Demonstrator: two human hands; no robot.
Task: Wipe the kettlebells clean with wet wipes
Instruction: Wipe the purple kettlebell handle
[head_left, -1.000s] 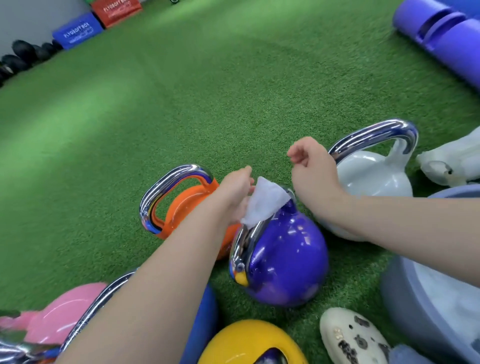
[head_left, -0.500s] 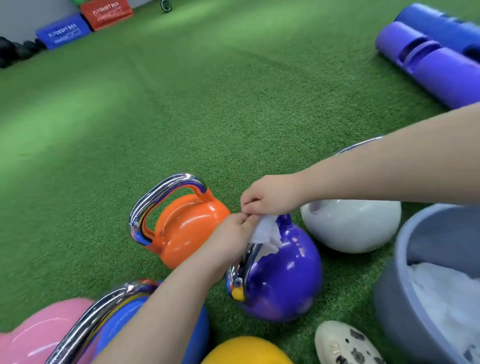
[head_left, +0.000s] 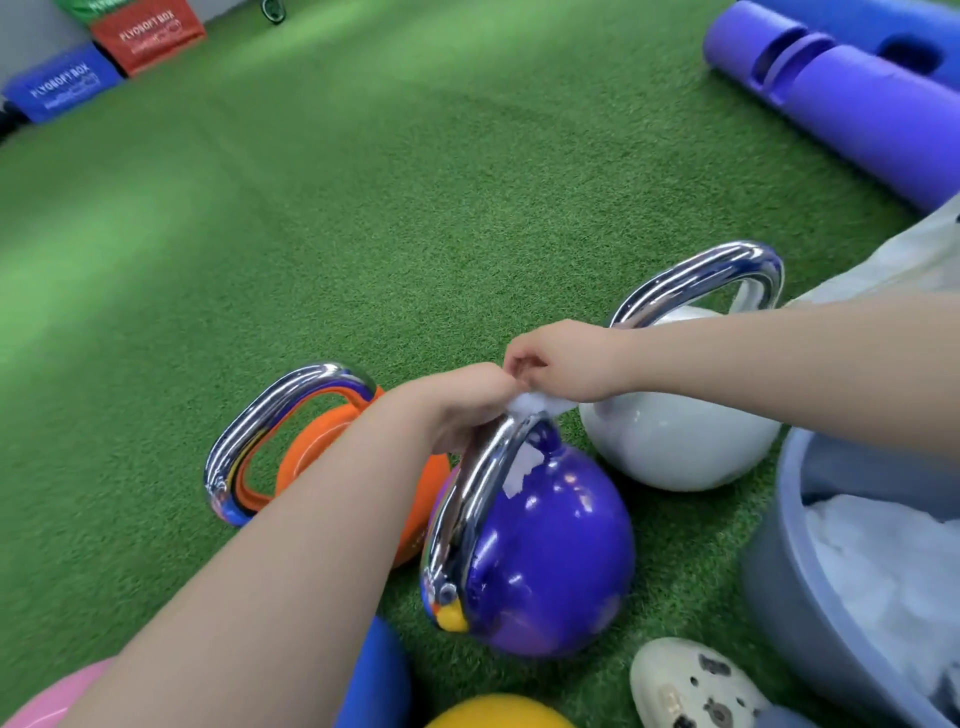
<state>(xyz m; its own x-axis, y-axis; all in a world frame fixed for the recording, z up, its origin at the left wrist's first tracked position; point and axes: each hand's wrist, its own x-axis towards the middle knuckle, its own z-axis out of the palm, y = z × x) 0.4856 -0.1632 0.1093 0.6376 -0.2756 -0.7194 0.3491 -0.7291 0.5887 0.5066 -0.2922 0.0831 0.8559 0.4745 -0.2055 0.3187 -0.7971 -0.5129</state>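
Six kettlebells on the turf (head_left: 363, 208), purple kettlebell (head_left: 550, 551) in the middle, one wipe (head_left: 537, 404) on its handle, left hand (head_left: 462, 402) and right hand (head_left: 566, 361) both pinching the wipe, fingers curled

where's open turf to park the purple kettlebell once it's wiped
Widest bare turf lies beyond the orange kettlebell and white kettlebell, toward the far boxes. Crowded near you: purple kettlebell, grey tub, shoe.
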